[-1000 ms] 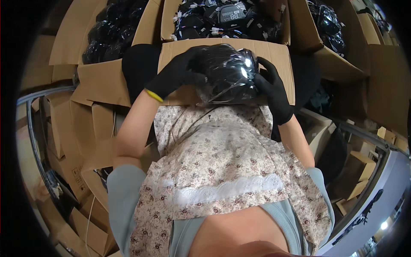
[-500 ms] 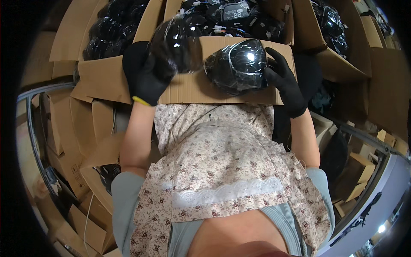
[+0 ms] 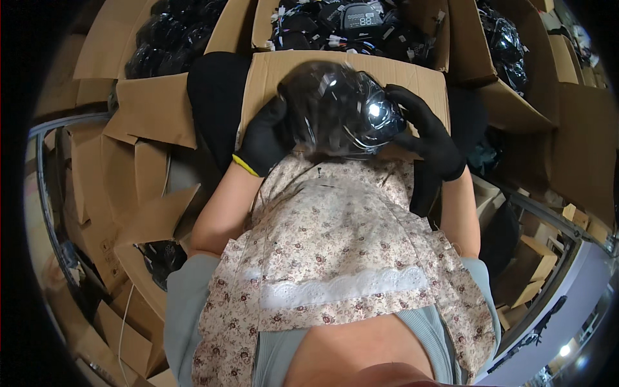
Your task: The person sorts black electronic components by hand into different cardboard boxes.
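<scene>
Over my lap, my left hand (image 3: pixel 265 137), in a black glove with a yellow cuff, grips a smoky dark dome-shaped shell (image 3: pixel 314 103) by its left side. The shell is blurred by motion. Just right of it is a glossy black rounded housing (image 3: pixel 382 111) in clear film. My right hand (image 3: pixel 431 134), also gloved in black, curls around the housing's right side with its thumb below. The shell overlaps the housing's left part; whether they touch cannot be told. Beneath both lies a cardboard sheet (image 3: pixel 422 84).
Ahead stands an open carton (image 3: pixel 440 39) of black display units (image 3: pixel 361 19) with wired connectors. Film-wrapped dark parts fill cartons at the far left (image 3: pixel 161 45) and far right (image 3: pixel 503 45). Metal rails (image 3: pixel 44 180) and more boxes flank me.
My left hand has brought the dark shell rightward and slightly down, in front of the wrapped housing. My right hand remains on the housing, with its fingers a little lower.
</scene>
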### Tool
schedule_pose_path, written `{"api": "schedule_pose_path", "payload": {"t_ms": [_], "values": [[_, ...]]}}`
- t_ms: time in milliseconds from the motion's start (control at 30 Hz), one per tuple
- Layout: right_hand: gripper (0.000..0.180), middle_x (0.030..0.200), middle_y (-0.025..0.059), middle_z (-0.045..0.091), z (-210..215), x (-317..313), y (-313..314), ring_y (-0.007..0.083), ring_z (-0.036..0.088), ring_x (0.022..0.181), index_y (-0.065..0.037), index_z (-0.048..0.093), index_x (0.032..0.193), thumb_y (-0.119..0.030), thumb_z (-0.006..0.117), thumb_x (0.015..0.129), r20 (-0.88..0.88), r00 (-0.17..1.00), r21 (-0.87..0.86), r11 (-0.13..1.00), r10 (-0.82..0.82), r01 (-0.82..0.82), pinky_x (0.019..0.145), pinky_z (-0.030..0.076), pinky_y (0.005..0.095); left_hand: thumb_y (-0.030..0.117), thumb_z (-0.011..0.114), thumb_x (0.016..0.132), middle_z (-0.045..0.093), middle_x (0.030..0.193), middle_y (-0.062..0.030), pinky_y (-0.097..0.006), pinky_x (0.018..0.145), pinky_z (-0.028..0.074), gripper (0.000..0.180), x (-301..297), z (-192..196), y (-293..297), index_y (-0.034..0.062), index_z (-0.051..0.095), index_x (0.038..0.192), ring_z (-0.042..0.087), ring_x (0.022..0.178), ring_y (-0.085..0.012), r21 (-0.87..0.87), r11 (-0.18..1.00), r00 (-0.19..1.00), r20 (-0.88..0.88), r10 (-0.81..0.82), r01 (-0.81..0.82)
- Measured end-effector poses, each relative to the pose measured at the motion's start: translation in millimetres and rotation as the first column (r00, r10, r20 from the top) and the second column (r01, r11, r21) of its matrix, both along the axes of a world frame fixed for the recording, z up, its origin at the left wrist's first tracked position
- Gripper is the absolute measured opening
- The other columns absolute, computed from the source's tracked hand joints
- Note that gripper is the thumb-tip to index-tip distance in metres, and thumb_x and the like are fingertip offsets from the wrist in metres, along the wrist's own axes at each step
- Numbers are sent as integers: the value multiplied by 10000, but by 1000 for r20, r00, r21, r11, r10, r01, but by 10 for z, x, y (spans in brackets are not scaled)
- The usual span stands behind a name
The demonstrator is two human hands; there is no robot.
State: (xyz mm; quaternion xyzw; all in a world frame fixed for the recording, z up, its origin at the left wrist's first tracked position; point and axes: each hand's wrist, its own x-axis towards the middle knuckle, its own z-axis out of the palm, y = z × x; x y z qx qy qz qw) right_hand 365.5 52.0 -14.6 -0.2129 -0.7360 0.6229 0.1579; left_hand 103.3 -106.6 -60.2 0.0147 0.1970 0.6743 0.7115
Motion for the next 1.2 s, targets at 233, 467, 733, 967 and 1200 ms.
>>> {"api": "schedule_pose_path", "payload": {"t_ms": [233,467,733,967,1200], "values": [[336,1241,88,582,-132,-321,285,183,527,1191,-15,558,1250,-63,564,917,-55,996,-355,934,-73,49,1013,415,308,282,648,898,468,1418,-105,-398,1121,336,649,29,-7,-255,50,370,1436,443,1306,-249,50,996,962,-266,-58,74],[261,1131,63,625,-358,-1182,531,116,589,1009,-5,612,1146,-104,620,904,-65,976,-274,937,207,-217,915,467,259,230,819,746,555,1315,-72,-327,1043,398,754,371,293,-373,11,453,1368,513,1202,-172,-54,970,713,-668,-210,236],[470,1265,114,580,-925,-1335,810,172,597,1095,0,460,1345,9,586,892,-204,702,-19,715,682,-699,993,490,321,249,529,966,451,1418,-108,-417,1118,342,506,-85,502,84,51,387,1410,443,1300,-274,282,959,933,-351,77,27],[307,1209,92,613,-612,-1127,478,176,572,1105,-27,594,1232,-147,579,949,-7,901,-169,888,434,-429,955,460,318,188,615,928,475,1405,-103,-428,1106,370,526,-317,197,836,60,414,1396,468,1279,-261,261,960,987,-93,130,-102],[376,1134,73,569,-150,-622,680,153,557,1049,-43,484,1277,-85,603,923,-244,870,-25,900,-428,435,901,469,272,100,748,812,593,1229,-51,-321,955,483,508,35,66,1066,56,535,1271,572,1098,-166,240,940,783,-524,336,-243]]}}
